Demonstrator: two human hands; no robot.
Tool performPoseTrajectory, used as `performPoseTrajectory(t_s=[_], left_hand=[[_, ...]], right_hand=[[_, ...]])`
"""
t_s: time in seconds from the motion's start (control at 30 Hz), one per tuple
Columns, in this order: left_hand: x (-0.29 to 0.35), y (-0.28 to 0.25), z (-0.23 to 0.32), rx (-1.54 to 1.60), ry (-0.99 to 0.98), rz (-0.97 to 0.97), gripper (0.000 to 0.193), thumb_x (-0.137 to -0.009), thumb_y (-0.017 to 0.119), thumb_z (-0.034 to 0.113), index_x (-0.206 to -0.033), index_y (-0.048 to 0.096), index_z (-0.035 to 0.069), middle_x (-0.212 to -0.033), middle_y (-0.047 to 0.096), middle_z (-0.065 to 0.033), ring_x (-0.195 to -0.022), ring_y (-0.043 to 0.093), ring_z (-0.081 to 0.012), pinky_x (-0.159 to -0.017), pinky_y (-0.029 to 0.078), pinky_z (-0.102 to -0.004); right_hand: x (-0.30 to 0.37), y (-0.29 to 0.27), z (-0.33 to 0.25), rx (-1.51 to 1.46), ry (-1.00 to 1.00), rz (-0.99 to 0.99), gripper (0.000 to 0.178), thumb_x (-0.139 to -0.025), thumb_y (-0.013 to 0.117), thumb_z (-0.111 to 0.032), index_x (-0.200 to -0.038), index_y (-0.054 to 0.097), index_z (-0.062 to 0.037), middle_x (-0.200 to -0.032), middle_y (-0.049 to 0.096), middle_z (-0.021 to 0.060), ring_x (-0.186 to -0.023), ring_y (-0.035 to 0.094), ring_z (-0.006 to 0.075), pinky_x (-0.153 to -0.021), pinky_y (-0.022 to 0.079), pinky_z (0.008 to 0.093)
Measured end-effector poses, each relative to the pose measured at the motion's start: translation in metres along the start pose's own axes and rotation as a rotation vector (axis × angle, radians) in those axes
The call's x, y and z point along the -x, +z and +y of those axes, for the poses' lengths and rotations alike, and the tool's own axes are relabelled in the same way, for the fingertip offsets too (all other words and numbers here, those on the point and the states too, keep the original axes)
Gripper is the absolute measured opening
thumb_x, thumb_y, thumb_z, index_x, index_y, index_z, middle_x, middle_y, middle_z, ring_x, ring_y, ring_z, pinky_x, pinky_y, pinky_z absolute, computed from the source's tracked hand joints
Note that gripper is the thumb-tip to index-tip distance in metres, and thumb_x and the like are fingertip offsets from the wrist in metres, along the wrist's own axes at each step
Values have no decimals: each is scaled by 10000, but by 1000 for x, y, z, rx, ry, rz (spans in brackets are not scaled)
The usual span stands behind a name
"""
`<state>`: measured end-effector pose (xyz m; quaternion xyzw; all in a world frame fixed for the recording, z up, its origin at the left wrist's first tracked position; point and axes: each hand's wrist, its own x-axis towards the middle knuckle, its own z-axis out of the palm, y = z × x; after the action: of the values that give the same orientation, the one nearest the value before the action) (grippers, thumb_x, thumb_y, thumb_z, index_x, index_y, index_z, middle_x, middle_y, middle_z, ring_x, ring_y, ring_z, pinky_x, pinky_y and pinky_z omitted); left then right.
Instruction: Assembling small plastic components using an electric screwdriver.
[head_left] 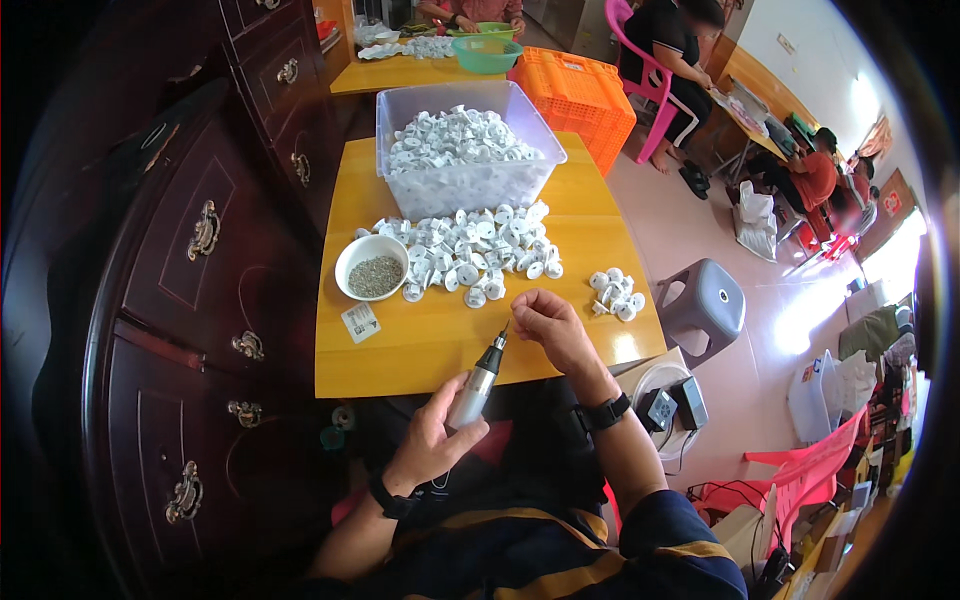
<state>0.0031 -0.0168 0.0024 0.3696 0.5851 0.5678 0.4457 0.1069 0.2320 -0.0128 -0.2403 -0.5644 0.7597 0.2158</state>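
Observation:
My left hand [432, 440] is wrapped round a silver and black electric screwdriver [478, 385], its bit slanting up over the table's near edge. Right at the bit's tip, my right hand [556, 330] is closed in a pinch; whatever is between its fingertips is too small to make out. Beyond both hands spreads a pile of small white plastic parts [470, 250]. A white bowl [345, 262] of small metal screws [376, 277] stands left of the pile. Several more white parts [617, 295] lie in a separate group to the right of my right hand.
A clear plastic bin [470, 190] full of white parts stands at the far side of the yellow table [420, 365]. A printed card [361, 322] lies by the bowl. Dark drawers [180, 250] flank the left; a grey stool [712, 300] and orange crates [575, 95] stand right. Other people sit farther off.

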Motion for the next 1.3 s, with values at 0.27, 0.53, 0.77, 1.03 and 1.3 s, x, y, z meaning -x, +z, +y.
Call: performPoseTrajectory(t_s=[0.27, 0.53, 0.77, 1.03, 1.3], left_hand=[[0, -1, -5, -80, 27, -4, 689, -913, 736, 217, -1472, 425, -39, -1321, 621, -213, -1220, 620, -268, -1040, 468, -373], [0, -1, -6, -109, 13, -15, 698, -913, 738, 250, -1468, 428, -38, -1292, 635, -221, -1199, 637, -285, -1030, 477, -380], [0, -2, -9, -104, 6, -10, 705, -918, 740, 266, -1468, 426, -44, -1320, 622, -220, -1221, 624, -282, -1038, 474, -380], [0, -3, -6, -50, -10, -34, 712, -924, 740, 268, -1474, 418, -48, -1318, 622, -203, -1224, 611, -256, -1048, 464, -375], [-3, -4, -1, 6, 89, 43, 639, -968, 686, 151, -1510, 385, 0, -954, 613, -38, -734, 570, -67, -643, 494, -217]], right_hand=[[2, 0, 2, -109, 10, -41, 80, -957, 691, -108, -1023, 654, -83, -915, 672, -7, -803, 636, 83, -733, 517, 237], [3, 1, -3, -99, 65, -70, 105, -944, 688, -113, -1038, 649, -87, -914, 671, -6, -797, 641, 93, -731, 516, 239], [3, -1, -2, -118, 70, -106, 97, -949, 689, -115, -1028, 646, -82, -943, 675, 5, -823, 675, 112, -752, 544, 256], [1, -7, -2, -129, 53, -192, 111, -959, 686, -102, -1059, 644, -80, -949, 679, 7, -850, 693, 122, -788, 567, 272], [-18, -3, 1, 82, -26, 44, 223, -973, 699, -181, -1140, 643, -44, -1010, 714, 23, -875, 696, 128, -778, 566, 284]])
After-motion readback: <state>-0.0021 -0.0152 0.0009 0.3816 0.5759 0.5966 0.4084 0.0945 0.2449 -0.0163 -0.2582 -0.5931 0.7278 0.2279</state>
